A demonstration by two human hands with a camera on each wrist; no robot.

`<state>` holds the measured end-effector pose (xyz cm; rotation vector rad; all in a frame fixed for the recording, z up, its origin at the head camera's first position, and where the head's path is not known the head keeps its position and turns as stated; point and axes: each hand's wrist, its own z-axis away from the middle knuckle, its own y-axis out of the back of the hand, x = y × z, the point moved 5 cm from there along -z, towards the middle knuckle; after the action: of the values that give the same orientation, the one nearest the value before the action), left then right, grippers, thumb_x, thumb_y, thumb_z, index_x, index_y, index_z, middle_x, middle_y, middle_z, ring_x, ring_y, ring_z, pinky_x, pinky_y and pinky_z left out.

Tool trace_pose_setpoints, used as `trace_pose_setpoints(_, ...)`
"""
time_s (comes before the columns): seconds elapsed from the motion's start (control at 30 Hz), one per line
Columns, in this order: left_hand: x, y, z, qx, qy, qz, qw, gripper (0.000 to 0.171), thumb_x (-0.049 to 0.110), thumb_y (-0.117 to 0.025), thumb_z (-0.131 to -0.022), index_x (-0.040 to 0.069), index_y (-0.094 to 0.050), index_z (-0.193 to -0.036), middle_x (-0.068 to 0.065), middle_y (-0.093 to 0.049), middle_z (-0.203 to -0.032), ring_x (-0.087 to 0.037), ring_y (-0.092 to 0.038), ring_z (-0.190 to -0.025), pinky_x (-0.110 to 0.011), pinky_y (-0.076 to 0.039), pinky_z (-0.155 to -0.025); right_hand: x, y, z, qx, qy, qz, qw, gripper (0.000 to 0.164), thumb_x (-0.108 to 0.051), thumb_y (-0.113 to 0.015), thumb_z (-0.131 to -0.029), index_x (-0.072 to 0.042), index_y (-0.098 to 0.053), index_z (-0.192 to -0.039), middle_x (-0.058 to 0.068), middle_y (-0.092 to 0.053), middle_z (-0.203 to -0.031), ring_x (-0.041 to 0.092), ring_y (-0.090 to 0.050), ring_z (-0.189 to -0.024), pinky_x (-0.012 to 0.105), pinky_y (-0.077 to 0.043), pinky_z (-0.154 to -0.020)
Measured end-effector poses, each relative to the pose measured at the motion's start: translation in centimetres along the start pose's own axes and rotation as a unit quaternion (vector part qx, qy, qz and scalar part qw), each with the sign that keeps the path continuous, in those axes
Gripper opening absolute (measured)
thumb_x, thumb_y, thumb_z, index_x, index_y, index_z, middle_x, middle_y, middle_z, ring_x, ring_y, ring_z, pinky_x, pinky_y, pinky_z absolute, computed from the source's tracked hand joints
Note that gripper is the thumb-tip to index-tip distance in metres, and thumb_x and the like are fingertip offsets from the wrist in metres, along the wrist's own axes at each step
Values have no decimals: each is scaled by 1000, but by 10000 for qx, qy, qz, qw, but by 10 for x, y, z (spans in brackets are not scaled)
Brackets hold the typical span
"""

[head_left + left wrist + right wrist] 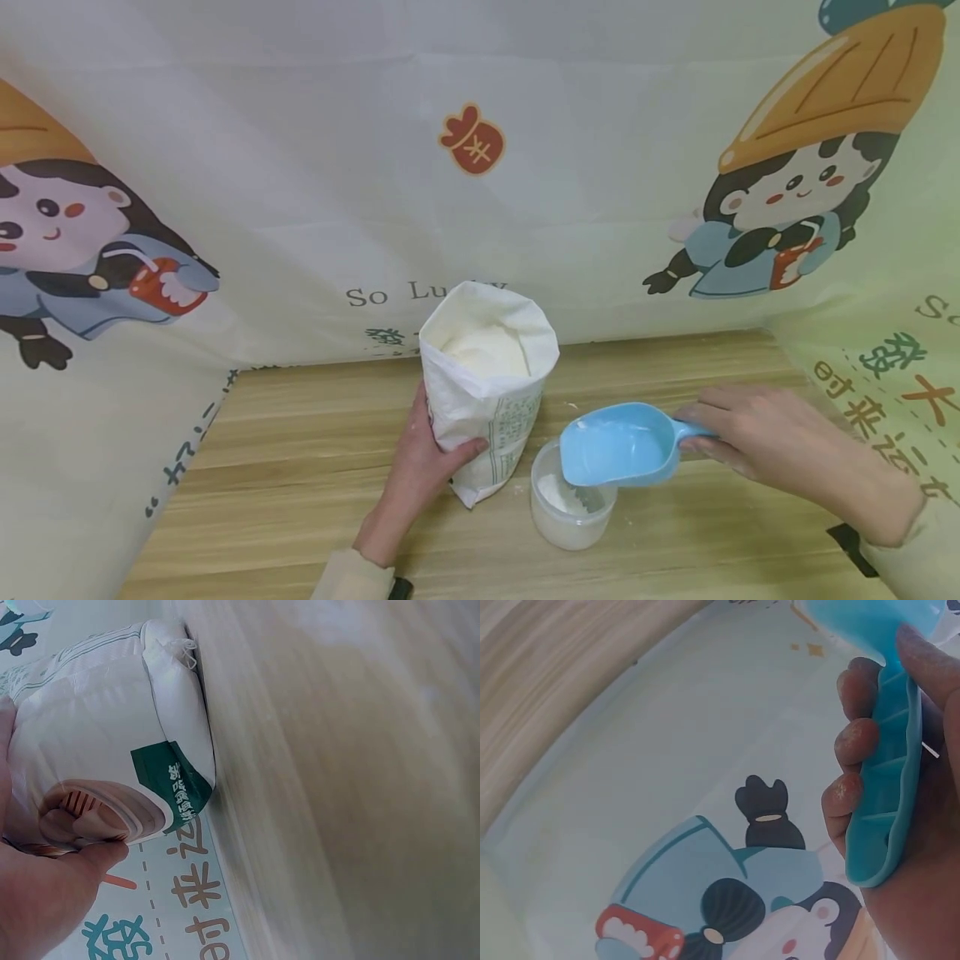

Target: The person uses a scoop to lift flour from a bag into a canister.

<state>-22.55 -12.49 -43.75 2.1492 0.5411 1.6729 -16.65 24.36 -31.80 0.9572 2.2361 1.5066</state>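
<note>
In the head view a white sack (450,417) stands upright, its top open on white, flour-like powder (491,352). My left hand (426,457) grips the sack's left side, thumb across its front. The left wrist view shows the sack's lower part (90,727) on the table, with a green label and a food picture. My right hand (750,433) holds a light blue scoop (618,446) by its handle (889,772); traces of white show in its bowl. Under the scoop is a small clear round tub (573,532) with white powder inside, partly covered by the scoop.
The wooden tabletop (300,467) carries a few white specks near the tub. A printed cloth (337,167) with cartoon figures and lettering rises behind the table and along both sides, close behind the sack.
</note>
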Motion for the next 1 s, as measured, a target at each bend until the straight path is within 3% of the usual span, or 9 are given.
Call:
trace_pose_setpoints(0.23,0,0,0,24,-80,6,10000,122,27,-96,-74,19,-15,-165,-17,-49,-151,-37,-52,-134,-59,-44,-110,2,-4,6,189,-152,-162,9996,48,-58,-43,-104,-21,-73,-98,-20,-59,-83,-2,-50,-69,24,-48,-53)
trace_pose_setpoints(0.5,0,1,1,9,-23,-27,10000,121,28,-95,-76,16,-15,-166,-19,-48,-152,-38,-52,-134,-59,-43,-110,7,3,9,299,-681,-33,9972,54,-64,-41,-102,-21,-72,-99,-15,-66,-84,0,-55,-69,27,-51,-54)
trace_pose_setpoints(0.67,0,4,0,-124,29,-92,9999,121,31,-93,-77,14,-13,-166,-21,-44,-156,-40,-48,-138,-60,-41,-112,10,12,6,805,-693,-185,9942,61,-61,-35,-106,-13,-72,-103,-8,-69,-85,2,-52,-67,25,-47,-52)
trace_pose_setpoints(0.8,1,8,0,-196,-119,-71,9997,119,30,-93,-78,10,-14,-166,-23,-40,-159,-40,-46,-141,-58,-39,-114,12,20,1,1118,-673,-219,9912,65,-60,-31,-107,-8,-71,-104,-2,-71,-85,5,-53,-66,25,-47,-50)
trace_pose_setpoints(1.0,7,14,-3,-253,-302,203,9990,124,21,-94,-76,13,-9,-166,-17,-31,-166,-34,-35,-150,-49,-33,-120,15,30,-7,1189,-934,-124,9884,65,-62,-31,-106,-10,-69,-103,-2,-69,-85,6,-50,-64,24,-42,-47)
